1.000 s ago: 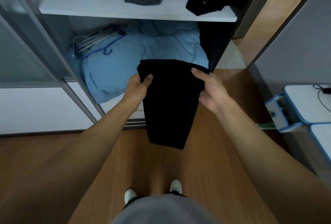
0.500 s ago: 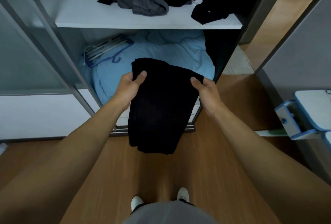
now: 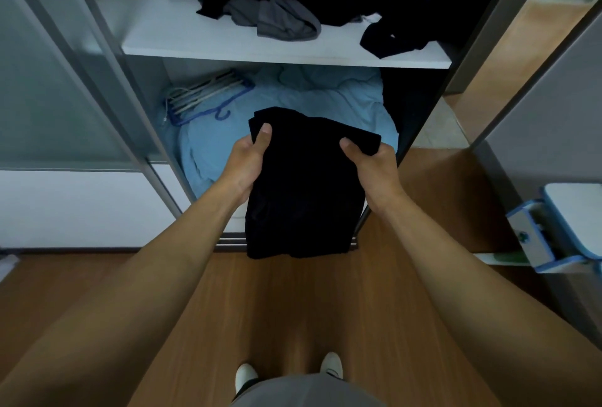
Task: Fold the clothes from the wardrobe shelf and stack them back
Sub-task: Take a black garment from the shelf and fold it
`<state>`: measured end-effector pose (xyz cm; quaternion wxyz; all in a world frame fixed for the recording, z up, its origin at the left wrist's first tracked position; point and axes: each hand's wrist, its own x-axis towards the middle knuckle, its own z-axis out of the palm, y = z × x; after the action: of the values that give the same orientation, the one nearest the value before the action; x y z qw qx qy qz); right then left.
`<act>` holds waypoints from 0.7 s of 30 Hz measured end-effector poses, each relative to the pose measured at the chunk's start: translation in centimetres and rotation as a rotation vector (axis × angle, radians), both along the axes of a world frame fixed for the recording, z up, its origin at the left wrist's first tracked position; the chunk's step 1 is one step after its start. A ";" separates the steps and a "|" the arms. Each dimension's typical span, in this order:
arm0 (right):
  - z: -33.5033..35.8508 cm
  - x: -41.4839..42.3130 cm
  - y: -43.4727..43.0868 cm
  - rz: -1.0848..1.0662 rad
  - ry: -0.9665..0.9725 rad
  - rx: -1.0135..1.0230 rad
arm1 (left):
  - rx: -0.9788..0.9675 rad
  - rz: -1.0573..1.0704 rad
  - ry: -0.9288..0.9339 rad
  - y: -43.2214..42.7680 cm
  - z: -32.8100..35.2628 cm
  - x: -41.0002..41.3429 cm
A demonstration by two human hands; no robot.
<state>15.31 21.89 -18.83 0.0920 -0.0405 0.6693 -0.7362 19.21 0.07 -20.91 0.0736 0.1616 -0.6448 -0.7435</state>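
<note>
Head view: your left hand [image 3: 248,159] & right hand [image 3: 369,162] pinch a folded black garment [image 3: 306,185] by its top corners, below the shelf's [image 3: 202,42] front edge. Risk: w/ grip this shallow, the hanging folds may slip open during the lift.

Matt black cloth, no sheen: black garment [image 3: 306,191]. Smooth white board, satin finish: shelf [image 3: 195,38]. Soft grey cloth, creased: grey garment [image 3: 280,19]. Pale blue cloth, rumpled: bedding [image 3: 293,97]. Wood grain w/ slight sheen: floor [image 3: 293,309]. Frosted panel, brushed-metal frame: sliding door [image 3: 49,97].
</note>
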 end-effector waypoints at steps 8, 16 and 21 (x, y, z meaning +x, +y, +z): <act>0.0 -0.4 0.9 0.114 -0.040 -0.039 | 0.179 0.093 0.046 1.4 1.9 -1.1; -0.3 -0.6 2.1 0.122 -0.033 -0.130 | -0.161 0.044 0.122 0.5 2.7 -1.4; 1.3 -0.7 1.3 0.050 0.002 -0.097 | -0.143 0.019 0.157 -0.7 3.1 -2.1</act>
<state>14.60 23.16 -17.53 0.1076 -0.0622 0.6315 -0.7653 17.16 -0.61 -17.85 0.1420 0.1033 -0.6869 -0.7052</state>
